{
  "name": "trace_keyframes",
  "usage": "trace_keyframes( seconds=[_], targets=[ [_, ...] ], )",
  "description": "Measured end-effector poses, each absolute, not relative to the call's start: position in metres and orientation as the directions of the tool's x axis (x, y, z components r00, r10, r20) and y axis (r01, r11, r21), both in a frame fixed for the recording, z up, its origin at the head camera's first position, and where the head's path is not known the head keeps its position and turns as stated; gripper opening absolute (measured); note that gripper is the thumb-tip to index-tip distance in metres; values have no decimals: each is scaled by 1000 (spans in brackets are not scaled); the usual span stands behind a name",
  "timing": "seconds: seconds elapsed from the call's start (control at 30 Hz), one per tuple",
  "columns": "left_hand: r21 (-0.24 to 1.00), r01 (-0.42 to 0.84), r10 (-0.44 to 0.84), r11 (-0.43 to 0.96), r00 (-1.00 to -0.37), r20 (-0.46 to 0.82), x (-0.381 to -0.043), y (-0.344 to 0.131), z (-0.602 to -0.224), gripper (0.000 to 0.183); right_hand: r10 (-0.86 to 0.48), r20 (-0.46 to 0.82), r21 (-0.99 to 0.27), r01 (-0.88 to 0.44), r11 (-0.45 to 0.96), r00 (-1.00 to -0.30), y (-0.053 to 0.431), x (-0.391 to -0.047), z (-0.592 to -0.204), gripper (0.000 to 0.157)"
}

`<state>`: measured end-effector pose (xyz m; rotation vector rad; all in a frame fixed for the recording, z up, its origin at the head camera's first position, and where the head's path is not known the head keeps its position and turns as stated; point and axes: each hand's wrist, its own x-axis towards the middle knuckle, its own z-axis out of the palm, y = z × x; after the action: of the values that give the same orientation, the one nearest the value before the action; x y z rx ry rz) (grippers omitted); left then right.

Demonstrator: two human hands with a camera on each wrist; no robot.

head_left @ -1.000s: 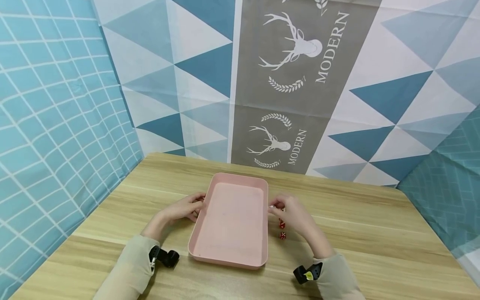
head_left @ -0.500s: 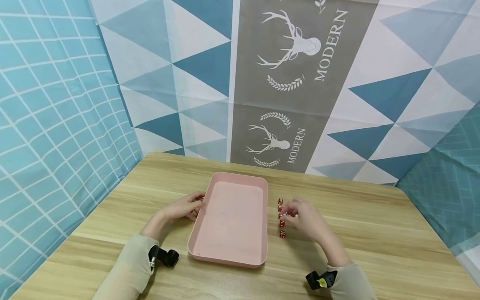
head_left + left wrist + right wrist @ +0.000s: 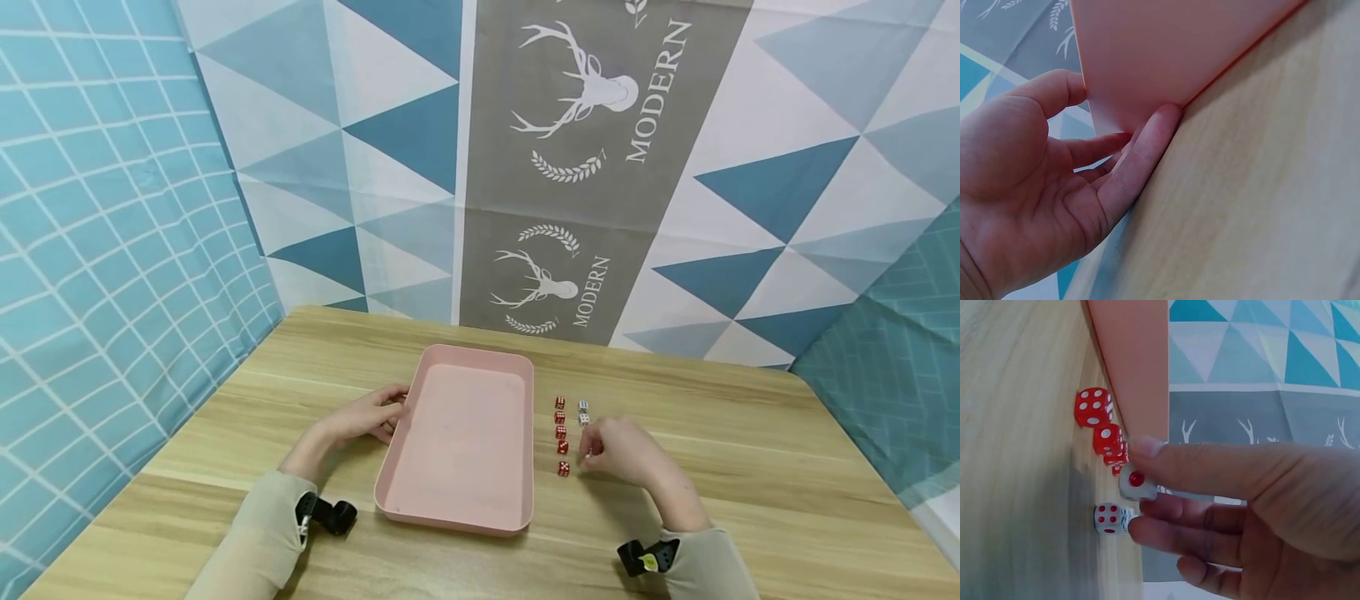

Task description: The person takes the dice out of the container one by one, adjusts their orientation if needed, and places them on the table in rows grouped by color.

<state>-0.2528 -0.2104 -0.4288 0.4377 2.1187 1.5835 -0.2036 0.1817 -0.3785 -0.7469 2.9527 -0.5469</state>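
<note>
A shallow pink tray (image 3: 465, 522) lies on the wooden table, and my left hand (image 3: 363, 417) holds its left side. In the left wrist view, the thumb meets the rim while the other fingers lie against the outer wall (image 3: 1166, 50). Right of the tray, my right hand (image 3: 622, 450) pinches a white die (image 3: 1137, 481) with a red dot facing the camera. Several red dice (image 3: 560, 432) form a column between tray and hand. Beside that column, two white dice (image 3: 584, 419) sit in line beyond the fingertips.
The table (image 3: 750, 500) stretches out on both sides of the tray. Its far edge meets a patterned cloth backdrop (image 3: 547, 167) with deer heads and triangles. A blue gridded cloth (image 3: 135, 217) hangs at the left. Each wrist wears a black camera (image 3: 633, 557).
My right hand has moved from the tray's right edge rightward and nearer, past the red column, uncovering the red dice and two white dice. The left hand has stayed at the tray.
</note>
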Motion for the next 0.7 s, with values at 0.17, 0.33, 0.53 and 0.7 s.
trace_keyframes(
  seconds=[0.17, 0.33, 0.53, 0.7],
  targets=[
    [956, -14, 513, 294, -842, -170, -254, -211, -429, 54, -432, 4, -312, -411, 856, -902, 183, -202, -380, 18],
    [956, -11, 512, 294, -843, -167, -255, -211, -429, 54, -380, -29, -276, -358, 892, -924, 181, -202, -383, 18],
    [954, -21, 505, 298, -845, -177, -254, -210, -428, 55, -342, -63, -231, -319, 919, -938, 179, -201, -386, 18],
    [954, -17, 508, 298, -844, -174, -254, -210, -428, 54, -326, -71, -222, -304, 926, -943, 180, -203, -385, 18]
  ],
)
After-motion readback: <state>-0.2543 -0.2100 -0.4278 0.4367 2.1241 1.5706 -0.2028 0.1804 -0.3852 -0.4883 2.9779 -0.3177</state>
